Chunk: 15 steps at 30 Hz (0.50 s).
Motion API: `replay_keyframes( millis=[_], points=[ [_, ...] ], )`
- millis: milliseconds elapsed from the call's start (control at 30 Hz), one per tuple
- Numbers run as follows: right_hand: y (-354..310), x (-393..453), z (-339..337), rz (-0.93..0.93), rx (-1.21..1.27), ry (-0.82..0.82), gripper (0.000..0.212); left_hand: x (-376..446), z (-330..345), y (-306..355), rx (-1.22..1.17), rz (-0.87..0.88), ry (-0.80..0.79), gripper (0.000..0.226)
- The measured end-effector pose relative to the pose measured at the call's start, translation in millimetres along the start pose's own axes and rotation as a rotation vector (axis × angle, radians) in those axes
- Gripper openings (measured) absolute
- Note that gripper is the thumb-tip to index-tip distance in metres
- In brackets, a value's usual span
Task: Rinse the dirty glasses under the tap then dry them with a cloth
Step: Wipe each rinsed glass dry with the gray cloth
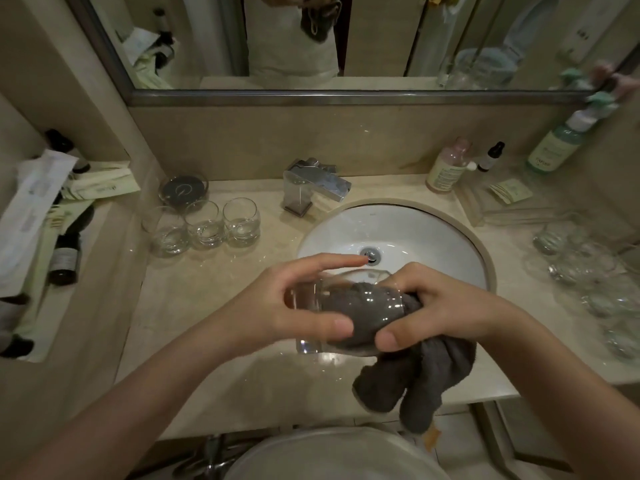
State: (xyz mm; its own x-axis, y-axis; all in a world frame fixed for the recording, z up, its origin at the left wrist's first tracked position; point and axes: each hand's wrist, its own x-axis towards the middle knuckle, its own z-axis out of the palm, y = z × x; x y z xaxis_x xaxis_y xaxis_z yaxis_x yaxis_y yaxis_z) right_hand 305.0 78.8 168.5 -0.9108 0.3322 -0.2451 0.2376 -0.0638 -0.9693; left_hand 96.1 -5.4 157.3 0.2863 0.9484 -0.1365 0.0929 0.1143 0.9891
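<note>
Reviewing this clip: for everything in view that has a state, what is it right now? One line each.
Held glass: on its side over the counter edge, cloth stuffed inside.
Grey cloth: partly in the glass, rest hanging below.
Left hand: holds the glass base.
Right hand: grips the cloth at the glass mouth.
Tap: no water running.
Sink: holds no standing water.
Three glasses left of the tap: upright.
Glasses at right: too blurred to judge.

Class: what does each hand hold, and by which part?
Left hand holds the glass round its base end; right hand grips the grey cloth bunched at the glass's mouth.
</note>
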Motion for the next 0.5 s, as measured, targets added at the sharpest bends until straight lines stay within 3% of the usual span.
replay_keyframes(
  millis=[67,133,367,433,500],
  points=[
    [6,-1,0,-0.007,0.104,0.012,0.008,1,-3,2,0.367,0.178,-0.027,0.074],
    [10,0,0,-0.020,0.156,0.023,0.011,2,-5,1,0.470,0.255,-0.020,0.076],
    [8,1,-4,0.001,0.242,0.035,0.054,2,4,-3,-0.135,-0.037,0.062,0.066],
    [10,0,-4,0.029,0.285,-0.007,0.057,2,6,-3,-0.184,-0.074,0.063,0.065],
    [10,-1,-2,0.061,0.300,-0.071,0.045,3,8,-2,-0.226,-0.127,0.054,0.064]
  ],
)
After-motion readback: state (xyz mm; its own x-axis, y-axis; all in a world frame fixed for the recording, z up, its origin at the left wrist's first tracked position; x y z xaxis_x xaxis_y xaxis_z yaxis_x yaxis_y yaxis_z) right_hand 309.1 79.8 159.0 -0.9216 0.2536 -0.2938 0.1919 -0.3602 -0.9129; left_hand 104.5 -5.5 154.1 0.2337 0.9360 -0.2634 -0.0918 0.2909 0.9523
